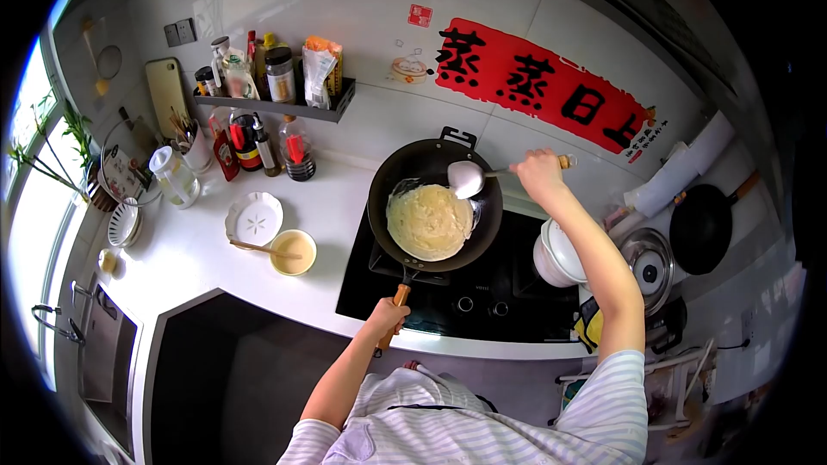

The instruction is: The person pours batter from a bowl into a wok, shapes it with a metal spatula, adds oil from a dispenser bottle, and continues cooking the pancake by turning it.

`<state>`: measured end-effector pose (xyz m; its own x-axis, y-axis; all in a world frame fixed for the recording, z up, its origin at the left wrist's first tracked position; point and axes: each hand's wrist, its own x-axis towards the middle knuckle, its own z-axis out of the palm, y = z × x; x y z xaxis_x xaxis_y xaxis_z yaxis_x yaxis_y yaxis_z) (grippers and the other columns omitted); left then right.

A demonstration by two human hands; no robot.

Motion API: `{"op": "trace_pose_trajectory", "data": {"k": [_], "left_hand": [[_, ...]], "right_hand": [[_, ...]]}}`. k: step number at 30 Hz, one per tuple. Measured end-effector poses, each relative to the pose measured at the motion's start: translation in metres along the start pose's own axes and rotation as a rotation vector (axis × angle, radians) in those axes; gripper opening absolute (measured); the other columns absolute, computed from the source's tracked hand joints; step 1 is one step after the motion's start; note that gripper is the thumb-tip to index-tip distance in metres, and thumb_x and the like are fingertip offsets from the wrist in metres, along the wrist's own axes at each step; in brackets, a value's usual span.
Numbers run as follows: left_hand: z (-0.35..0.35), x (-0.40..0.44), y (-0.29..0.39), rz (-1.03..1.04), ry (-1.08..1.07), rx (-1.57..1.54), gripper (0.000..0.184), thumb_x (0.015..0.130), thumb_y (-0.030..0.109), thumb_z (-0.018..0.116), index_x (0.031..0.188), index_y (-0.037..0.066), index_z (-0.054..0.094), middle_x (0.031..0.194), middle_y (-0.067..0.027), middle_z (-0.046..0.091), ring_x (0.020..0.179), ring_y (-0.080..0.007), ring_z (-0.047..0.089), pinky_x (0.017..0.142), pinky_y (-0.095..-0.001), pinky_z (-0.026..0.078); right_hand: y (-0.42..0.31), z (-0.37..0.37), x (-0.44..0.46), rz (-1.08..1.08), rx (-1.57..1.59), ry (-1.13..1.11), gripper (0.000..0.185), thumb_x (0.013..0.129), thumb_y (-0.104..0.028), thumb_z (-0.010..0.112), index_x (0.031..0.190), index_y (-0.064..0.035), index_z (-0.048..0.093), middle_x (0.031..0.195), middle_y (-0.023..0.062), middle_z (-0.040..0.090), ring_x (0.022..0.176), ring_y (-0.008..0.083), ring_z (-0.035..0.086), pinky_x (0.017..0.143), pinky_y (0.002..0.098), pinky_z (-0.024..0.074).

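Observation:
A dark wok (392, 164) stands on the black cooktop (439, 314). Inside it lies a round, pale yellow pancake (429, 222), spread across the bottom. My left hand (387, 316) is closed around the wok's wooden handle, on the near side. In my right hand (540, 179) is the handle of a metal spatula (466, 179), gripped above and right of the wok. The spatula's broad head is over the far right part of the wok, near the pancake's upper right edge; whether it touches the wok is unclear.
Left of the cooktop are a bowl (285, 269) of pale batter with a wooden utensil (261, 248) across it and a white plate (233, 220). A lidded white pot (561, 257) stands right. Behind is a shelf (297, 109) of seasonings. A black pan (702, 228) hangs far right.

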<state>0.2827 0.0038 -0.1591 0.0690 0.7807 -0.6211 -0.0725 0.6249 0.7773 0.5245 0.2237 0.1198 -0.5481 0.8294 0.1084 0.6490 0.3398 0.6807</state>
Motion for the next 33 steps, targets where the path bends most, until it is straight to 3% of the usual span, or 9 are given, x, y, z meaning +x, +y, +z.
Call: {"op": "trace_pose_trajectory", "data": {"k": [1,3,7,12,15,24,33], "left_hand": [[0.000,0.000,0.000,0.000,0.002,0.000,0.014,0.080,0.008,0.063,0.084,0.005,0.050,0.056,-0.0039,0.050,0.041,-0.0137,0.047,0.039,-0.0298,0.040],[0.000,0.001,0.000,0.001,-0.005,0.013,0.014,0.080,0.007,0.063,0.084,0.005,0.050,0.056,-0.0039,0.050,0.041,-0.0136,0.047,0.039,-0.0296,0.040],[-0.001,0.003,-0.002,-0.005,0.002,0.013,0.014,0.080,0.007,0.063,0.084,0.005,0.050,0.057,-0.0041,0.050,0.041,-0.0136,0.047,0.039,-0.0297,0.040],[0.001,-0.003,0.002,0.035,0.009,0.002,0.013,0.078,0.007,0.061,0.079,0.003,0.049,0.055,-0.0049,0.049,0.040,-0.0149,0.047,0.038,-0.0312,0.039],[0.001,-0.001,0.000,0.027,0.032,0.009,0.013,0.078,0.007,0.062,0.079,0.002,0.050,0.056,-0.0050,0.049,0.039,-0.0147,0.047,0.038,-0.0313,0.040],[0.001,-0.002,0.002,0.024,0.016,-0.008,0.013,0.078,0.006,0.061,0.082,0.002,0.050,0.055,-0.0048,0.048,0.039,-0.0149,0.045,0.038,-0.0314,0.039],[0.001,-0.005,0.005,0.018,0.012,-0.014,0.013,0.079,0.006,0.061,0.081,0.003,0.049,0.055,-0.0048,0.049,0.039,-0.0150,0.046,0.038,-0.0313,0.039]], "right_hand": [[-0.004,0.004,-0.001,-0.001,0.001,0.001,0.017,0.086,-0.021,0.058,0.089,-0.0145,0.074,0.085,0.0059,0.069,0.090,0.0240,0.068,0.072,0.0366,0.0473],[-0.019,0.024,-0.002,0.014,0.268,-0.124,0.018,0.087,-0.024,0.057,0.090,-0.0260,0.074,0.081,0.0089,0.068,0.084,0.0258,0.068,0.067,0.0407,0.0505],[-0.068,0.064,-0.009,-0.041,0.503,-0.127,0.020,0.088,-0.029,0.056,0.100,-0.0333,0.072,0.084,0.0088,0.069,0.084,0.0294,0.067,0.066,0.0430,0.0524],[-0.082,0.078,-0.026,-0.024,0.610,-0.169,0.019,0.088,-0.024,0.056,0.095,-0.0209,0.073,0.089,0.0129,0.069,0.087,0.0313,0.068,0.073,0.0432,0.0529],[-0.063,0.063,-0.031,0.010,0.469,-0.252,0.018,0.083,-0.018,0.057,0.086,-0.0083,0.072,0.090,0.0125,0.070,0.088,0.0304,0.068,0.072,0.0433,0.0534],[-0.050,-0.034,-0.018,-0.139,0.068,-0.304,0.015,0.081,-0.016,0.058,0.079,-0.0118,0.073,0.084,0.0063,0.072,0.081,0.0243,0.070,0.067,0.0370,0.0537],[-0.085,0.039,-0.023,-0.109,0.528,-0.210,0.019,0.083,-0.015,0.054,0.086,-0.0088,0.072,0.089,0.0096,0.071,0.084,0.0276,0.070,0.071,0.0392,0.0542]]}}
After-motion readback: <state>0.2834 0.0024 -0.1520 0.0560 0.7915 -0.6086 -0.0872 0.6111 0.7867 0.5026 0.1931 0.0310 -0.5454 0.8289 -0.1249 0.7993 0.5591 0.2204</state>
